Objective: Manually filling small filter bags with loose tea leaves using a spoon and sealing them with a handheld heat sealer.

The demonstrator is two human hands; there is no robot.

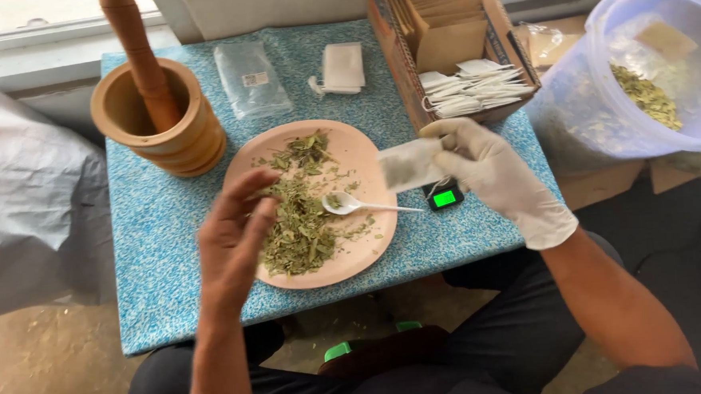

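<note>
Small sachet (409, 164) pinched in gloved right hand (497, 177) grip

blue speckled table (152, 231), window sill (30, 38), concrete floor (47, 365)

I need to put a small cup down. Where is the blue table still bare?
Bare table lies left of the pink plate, below the wooden mortar, and along the near edge. The far right is crowded by the cardboard box and scale under the right hand.

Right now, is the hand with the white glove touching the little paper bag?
Touching. The head view shows the gloved right hand pinching the small filter bag by its edge between fingertips, above the pink plate.
</note>
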